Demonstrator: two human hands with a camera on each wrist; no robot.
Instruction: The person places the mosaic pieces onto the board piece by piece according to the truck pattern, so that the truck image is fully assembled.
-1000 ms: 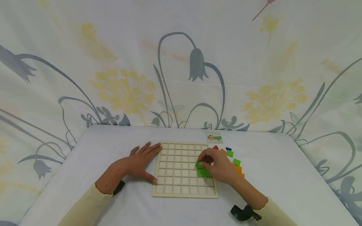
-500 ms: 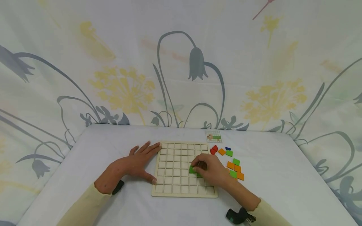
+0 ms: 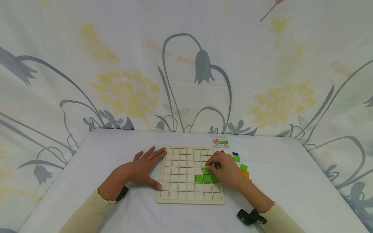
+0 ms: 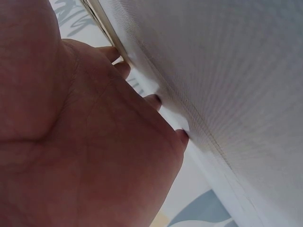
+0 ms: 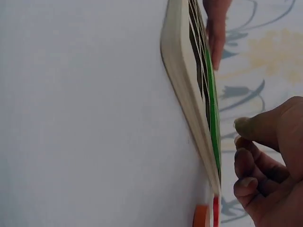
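A pale wooden grid board (image 3: 178, 194) lies on the table, and a small group of green square tiles (image 3: 206, 179) sits in cells on its right side. My left hand (image 3: 142, 170) is spread flat beside the board, its fingertips and thumb touching the left edge. Over the green tiles hovers my right hand (image 3: 225, 170), its thumb and fingers loosely bent. In the right wrist view the thumb (image 5: 258, 128) and forefinger tips stand slightly apart with nothing seen between them. The right hand hides part of the board's right edge.
Loose orange tiles (image 3: 245, 174), a green tile (image 3: 237, 158) and a dark blue piece (image 3: 235, 153) lie right of the board. A red piece (image 3: 222, 151) is partly hidden by the right hand. A printed pattern card (image 3: 220, 141) lies behind the board.
My right hand came down and left with a green tile, and that tile now lies in a cell left of the others. The hand has since drawn back up and right. The left hand stays put.
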